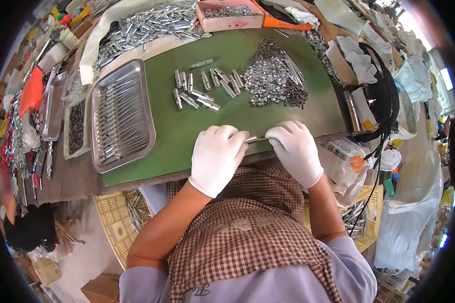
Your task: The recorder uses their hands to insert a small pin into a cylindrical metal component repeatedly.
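Observation:
Both my hands wear white knit gloves and meet at the near edge of a green work mat (187, 141). My left hand (215, 157) is closed around a short silver metal cylinder (251, 139), whose end sticks out past the fingertips. In a pinch, my right hand (297, 152) grips a thin metal pin (262, 139) that meets this end; whether it sits inside cannot be told. Beyond the hands lie several loose metal cylinders (206, 81). Right of them is a heap of small shiny parts (268, 81) with dark pins (296, 96) at its edge.
On the left, a steel tray (149, 126) holds rows of cylinders, beside a plastic box of dark pins (77, 126). A large cylinder pile (146, 28) and a pink box (232, 22) stand at the back. Yellow crates (114, 222) sit below the table. Another person (30, 227) is at far left.

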Demonstrator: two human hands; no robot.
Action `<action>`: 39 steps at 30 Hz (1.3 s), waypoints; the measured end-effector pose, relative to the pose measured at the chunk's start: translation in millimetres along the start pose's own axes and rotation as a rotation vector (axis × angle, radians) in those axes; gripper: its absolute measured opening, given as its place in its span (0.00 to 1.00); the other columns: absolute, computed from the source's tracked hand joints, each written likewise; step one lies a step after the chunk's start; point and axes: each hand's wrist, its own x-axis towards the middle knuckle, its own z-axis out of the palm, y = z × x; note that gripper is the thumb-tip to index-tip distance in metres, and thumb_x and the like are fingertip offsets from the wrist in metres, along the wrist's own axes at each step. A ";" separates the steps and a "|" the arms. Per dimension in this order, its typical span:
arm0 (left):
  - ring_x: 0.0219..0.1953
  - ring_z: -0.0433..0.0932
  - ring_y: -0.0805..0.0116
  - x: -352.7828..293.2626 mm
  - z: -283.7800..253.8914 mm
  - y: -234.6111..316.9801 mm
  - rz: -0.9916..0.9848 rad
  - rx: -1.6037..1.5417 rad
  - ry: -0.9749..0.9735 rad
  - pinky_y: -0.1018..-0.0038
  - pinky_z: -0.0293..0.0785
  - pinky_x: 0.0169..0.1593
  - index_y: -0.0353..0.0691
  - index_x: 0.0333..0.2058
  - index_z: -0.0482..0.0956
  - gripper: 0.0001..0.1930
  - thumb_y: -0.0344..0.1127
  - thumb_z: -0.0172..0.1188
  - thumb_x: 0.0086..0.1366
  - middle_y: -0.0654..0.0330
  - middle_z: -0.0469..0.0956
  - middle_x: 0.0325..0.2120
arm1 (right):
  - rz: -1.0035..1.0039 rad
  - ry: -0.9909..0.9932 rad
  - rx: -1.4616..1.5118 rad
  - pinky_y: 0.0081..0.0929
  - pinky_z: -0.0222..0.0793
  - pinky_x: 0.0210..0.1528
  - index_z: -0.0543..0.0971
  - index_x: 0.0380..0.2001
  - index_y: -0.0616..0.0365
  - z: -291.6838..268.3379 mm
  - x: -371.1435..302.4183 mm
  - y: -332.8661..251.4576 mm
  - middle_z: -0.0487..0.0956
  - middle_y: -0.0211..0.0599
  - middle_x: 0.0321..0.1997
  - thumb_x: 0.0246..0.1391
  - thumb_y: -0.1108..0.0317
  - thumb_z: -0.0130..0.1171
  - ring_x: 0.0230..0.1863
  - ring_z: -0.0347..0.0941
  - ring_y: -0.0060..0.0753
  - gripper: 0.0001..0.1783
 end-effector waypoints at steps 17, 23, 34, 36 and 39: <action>0.34 0.76 0.57 -3.8 -0.4 -0.4 -0.005 0.000 0.026 0.61 0.71 0.41 0.47 0.35 0.83 0.08 0.33 0.69 0.55 0.63 0.77 0.30 | -0.097 0.101 -0.007 0.41 0.68 0.51 0.80 0.30 0.43 18.2 8.2 11.7 0.80 0.24 0.34 0.46 0.71 0.66 0.43 0.77 0.38 0.08; 0.35 0.76 0.56 -3.2 -0.7 0.6 -0.013 0.004 0.010 0.61 0.71 0.41 0.47 0.34 0.83 0.07 0.34 0.69 0.55 0.63 0.78 0.30 | -0.080 0.091 0.002 0.43 0.68 0.51 0.80 0.30 0.46 17.3 9.6 3.8 0.80 0.29 0.34 0.49 0.71 0.66 0.43 0.77 0.41 0.06; 0.35 0.77 0.56 -3.2 0.1 0.1 -0.048 -0.024 0.018 0.61 0.72 0.40 0.46 0.32 0.84 0.05 0.33 0.69 0.55 0.63 0.79 0.29 | 0.273 0.206 0.005 0.42 0.72 0.47 0.83 0.33 0.55 -18.9 19.5 106.8 0.83 0.39 0.39 0.52 0.71 0.66 0.42 0.77 0.51 0.05; 0.34 0.77 0.56 -2.1 0.1 -0.6 -0.021 -0.043 0.061 0.61 0.72 0.40 0.47 0.32 0.84 0.05 0.33 0.69 0.55 0.63 0.79 0.29 | 0.251 0.119 -0.098 0.44 0.70 0.48 0.82 0.33 0.54 -21.9 22.1 107.9 0.82 0.39 0.37 0.52 0.70 0.65 0.43 0.76 0.51 0.04; 0.33 0.77 0.57 -3.1 0.6 1.1 -0.056 -0.037 0.023 0.61 0.72 0.40 0.47 0.32 0.84 0.06 0.33 0.69 0.55 0.63 0.78 0.29 | 0.185 0.174 -0.194 0.46 0.69 0.49 0.81 0.33 0.52 -20.5 23.0 102.8 0.81 0.39 0.36 0.53 0.69 0.64 0.44 0.76 0.51 0.04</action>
